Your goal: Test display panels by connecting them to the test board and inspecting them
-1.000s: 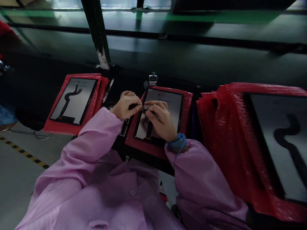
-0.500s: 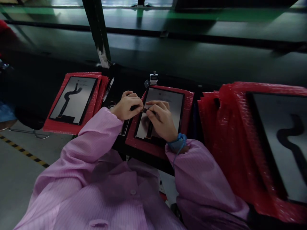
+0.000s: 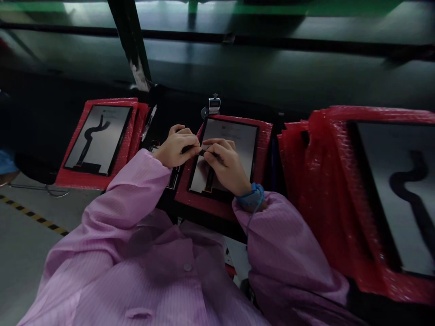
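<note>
A flat display panel [image 3: 238, 129] lies on a red bubble-wrap bag [image 3: 264, 145] in front of me. Its dark flex cable [image 3: 210, 179] rises from the near edge of the panel, and its upper end reaches my fingertips. My right hand [image 3: 227, 165], with a blue band at the wrist, is over the panel and pinches that cable end between thumb and fingers. Close against it, my left hand [image 3: 178, 147] is closed at the panel's left edge, thumb against index finger. Whatever the left fingertips hold is too small to make out.
Another panel [image 3: 113, 136] with its dark cable rests on red bags at the left. At the right are a pile of red bags [image 3: 312, 190] and a larger-looking panel [image 3: 380, 181]. A metal tally counter [image 3: 214, 104] stands behind the middle panel; a pen [image 3: 148, 122] lies left.
The view has shifted slightly, so the scene sits a little higher and further left. Both hands stay at the cable end, their fingertips still almost touching.
</note>
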`<state>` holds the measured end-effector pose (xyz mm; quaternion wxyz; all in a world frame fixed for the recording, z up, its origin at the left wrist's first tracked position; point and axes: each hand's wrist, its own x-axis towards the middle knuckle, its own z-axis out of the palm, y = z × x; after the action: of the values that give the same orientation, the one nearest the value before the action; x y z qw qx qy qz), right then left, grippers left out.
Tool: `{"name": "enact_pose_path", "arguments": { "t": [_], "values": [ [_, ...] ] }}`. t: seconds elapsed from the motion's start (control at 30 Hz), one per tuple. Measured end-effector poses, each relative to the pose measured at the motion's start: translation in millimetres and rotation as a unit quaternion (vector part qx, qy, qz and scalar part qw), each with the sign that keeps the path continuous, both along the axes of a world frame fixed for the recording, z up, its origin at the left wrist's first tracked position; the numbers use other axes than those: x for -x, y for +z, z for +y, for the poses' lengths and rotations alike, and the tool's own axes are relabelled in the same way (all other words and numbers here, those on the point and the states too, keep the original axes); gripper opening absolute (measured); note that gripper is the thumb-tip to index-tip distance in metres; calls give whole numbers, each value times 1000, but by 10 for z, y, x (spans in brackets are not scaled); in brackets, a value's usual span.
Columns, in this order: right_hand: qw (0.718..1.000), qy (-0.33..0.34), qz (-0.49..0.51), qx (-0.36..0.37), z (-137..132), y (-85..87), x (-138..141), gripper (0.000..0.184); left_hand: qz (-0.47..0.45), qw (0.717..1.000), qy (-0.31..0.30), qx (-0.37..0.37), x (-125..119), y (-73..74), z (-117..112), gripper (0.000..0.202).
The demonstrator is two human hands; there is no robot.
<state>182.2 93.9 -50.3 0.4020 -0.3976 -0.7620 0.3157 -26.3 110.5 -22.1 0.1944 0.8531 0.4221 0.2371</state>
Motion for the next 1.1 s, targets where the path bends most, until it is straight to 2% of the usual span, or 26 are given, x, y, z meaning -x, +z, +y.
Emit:
{"name": "enact_pose_path", "arguments": {
  "t": [0.17, 0.27, 0.47, 0.57, 0.77, 0.9, 0.93, 1.0, 1.1],
  "values": [
    [1000, -2, -10, 0, 10, -6, -29, 23, -11, 1000, 1, -12, 25, -28, 40, 26],
    [1000, -3, -16, -7, 13, -14, -48, 23, -16, 1000, -1, -9, 37, -59, 62, 21],
    [999, 10, -2, -45, -22, -65, -78, 23, -10, 999, 14, 51, -12, -60, -16, 9],
    [998, -7, -40, -41, -17, -140, -115, 23, -12, 997, 5, 79, -73, -56, -67, 10],
    [997, -18, -63, -39, -1, -209, -137, 23, -23, 998, 12, 66, -120, -163, -96, 12],
    [996, -10, -84, -18, -41, -142, -141, 23, -13, 999, 9, 33, -124, -107, -183, 20],
    [996, -10, -88, -8, -54, -125, -141, 22, -1, 1000, 25, 16, -128, -64, -220, 21],
    [996, -19, -82, 3, -79, -95, -139, 23, 19, 995, 96, -30, -140, 39, -320, 23],
    [997, -65, -50, 7, -109, -63, -138, 26, 47, 960, 262, -88, -155, 165, -565, 26]
  ]
}}
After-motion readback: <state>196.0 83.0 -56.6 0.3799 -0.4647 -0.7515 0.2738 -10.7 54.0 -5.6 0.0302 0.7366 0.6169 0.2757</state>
